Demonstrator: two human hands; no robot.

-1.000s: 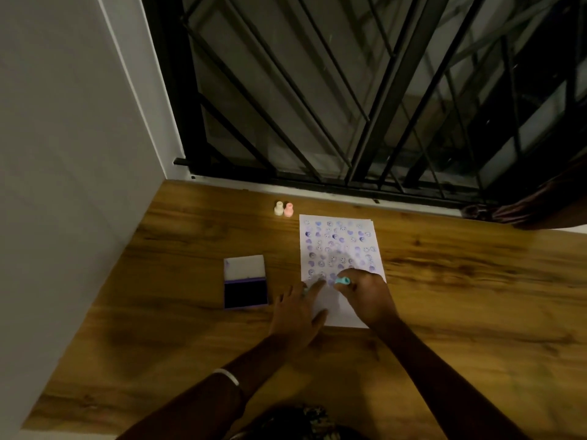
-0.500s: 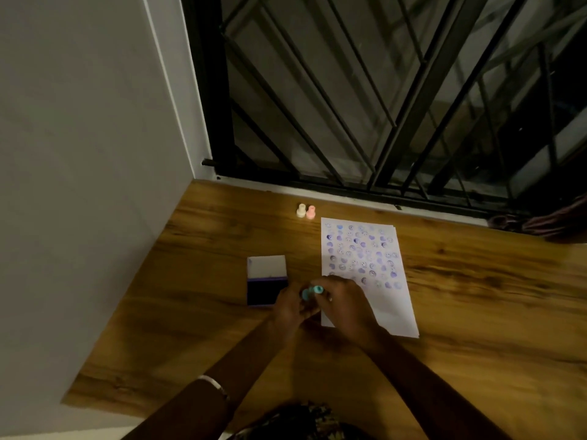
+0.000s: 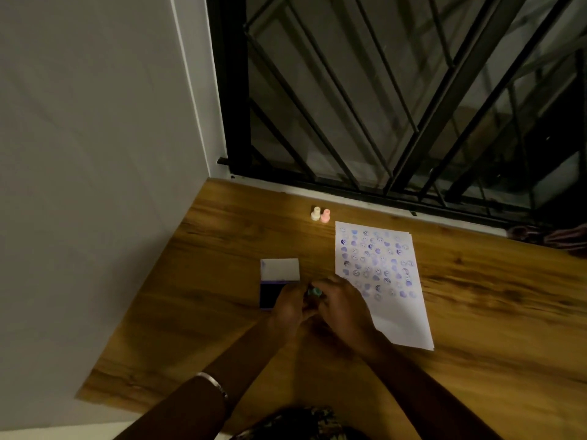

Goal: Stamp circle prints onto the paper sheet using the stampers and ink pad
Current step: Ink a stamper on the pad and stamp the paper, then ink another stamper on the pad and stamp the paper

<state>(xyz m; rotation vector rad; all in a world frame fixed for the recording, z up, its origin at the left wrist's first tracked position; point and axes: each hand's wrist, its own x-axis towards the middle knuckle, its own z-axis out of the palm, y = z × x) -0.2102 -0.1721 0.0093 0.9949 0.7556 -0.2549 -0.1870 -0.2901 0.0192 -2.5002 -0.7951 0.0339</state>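
A white paper sheet (image 3: 400, 322) covered with several purple prints lies on the wooden table (image 3: 476, 312). Left of it sits an open ink pad (image 3: 268, 295) with its white lid (image 3: 280, 268) folded back. My right hand (image 3: 341, 304) grips a teal stamper (image 3: 315, 292) between the pad and the sheet. My left hand (image 3: 290, 304) rests beside it, over the pad's right edge, fingers touching the stamper area. A cream stamper (image 3: 315, 213) and a pink stamper (image 3: 325, 215) stand upright beyond the sheet's top left corner.
A grey wall (image 3: 95, 154) borders the table on the left. A black metal window grille (image 3: 381, 106) runs along the far edge. Dark cloth (image 3: 552, 238) lies at the far right. A patterned garment (image 3: 301, 423) shows at the bottom.
My right hand carried the teal stamper leftward off the paper to the ink pad. My left hand moved off the sheet to the pad. The view shifted left.
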